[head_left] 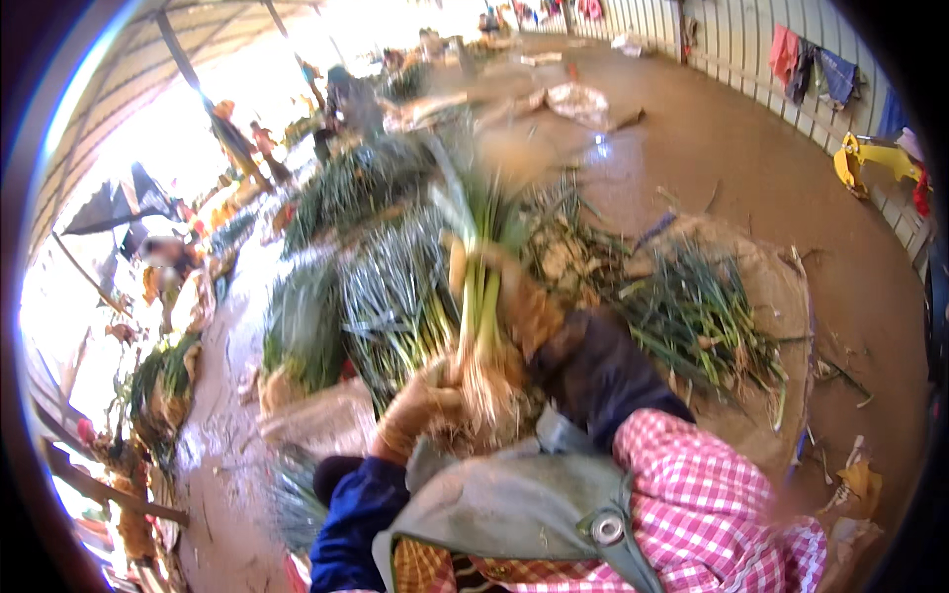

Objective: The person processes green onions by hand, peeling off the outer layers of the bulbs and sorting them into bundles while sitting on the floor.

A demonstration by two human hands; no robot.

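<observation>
A bunch of spring onions (481, 306) stands upright in front of me, its pale roots toward my body and green leaves pointing away. My right hand (532, 308), in a soiled brownish glove, is closed round the stems from the right; motion blurs it a little. Low on the left, my gloved left hand (423, 403) is closed against the root end, its fingertips partly hidden by the roots. Just left of the bunch lies a heap of spring onions (390, 287). More loose spring onions (702, 311) are spread on a tan sack sheet (766, 267) to the right.
A grey-green apron (504, 504) covers my lap. Further piles of spring onions (361, 183) lie ahead. Wet brown floor (712, 148) stretches to a ribbed wall with hanging clothes (816, 69). Near it is a yellow object (875, 163). Other people (351, 99) are farther off.
</observation>
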